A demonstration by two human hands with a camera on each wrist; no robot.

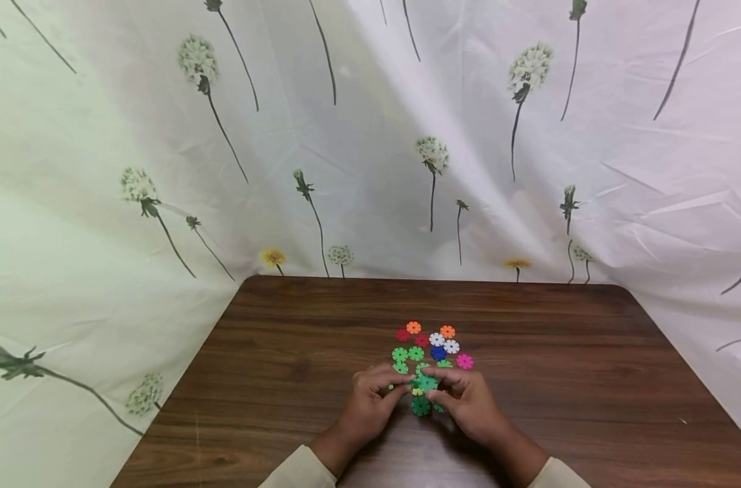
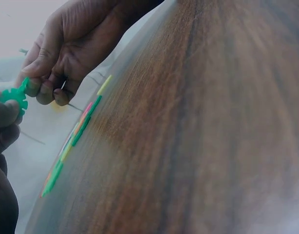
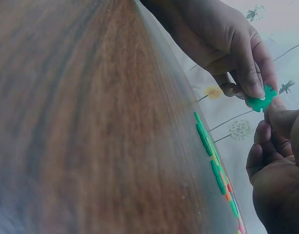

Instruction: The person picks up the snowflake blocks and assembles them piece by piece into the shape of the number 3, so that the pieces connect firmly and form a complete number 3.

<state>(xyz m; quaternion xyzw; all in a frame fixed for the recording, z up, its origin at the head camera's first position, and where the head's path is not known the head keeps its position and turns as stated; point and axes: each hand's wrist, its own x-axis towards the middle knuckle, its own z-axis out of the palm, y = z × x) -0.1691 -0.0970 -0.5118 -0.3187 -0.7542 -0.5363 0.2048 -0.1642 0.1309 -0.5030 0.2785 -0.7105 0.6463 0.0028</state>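
Close together above the table, my left hand (image 1: 370, 401) and right hand (image 1: 471, 403) meet at small green notched discs. My right thumb and fingers pinch a green notched disc (image 1: 427, 383), facing the head camera. At its left edge, my left thumb and index finger pinch a green piece that the fingertips partly hide. In the left wrist view, one green disc (image 2: 14, 99) shows its face, with a narrow green part (image 2: 25, 84) at an angle to it. Whether the two are joined, I cannot tell. A darker green disc (image 1: 420, 406) lies below the hands.
Just beyond the hands, several loose notched discs lie flat: orange (image 1: 413, 327), red (image 1: 403, 335), white (image 1: 452, 346), blue (image 1: 439, 353), pink (image 1: 464, 361) and light green (image 1: 399, 354). The brown wooden table (image 1: 273, 359) ends at a flower-patterned cloth (image 1: 370, 149).
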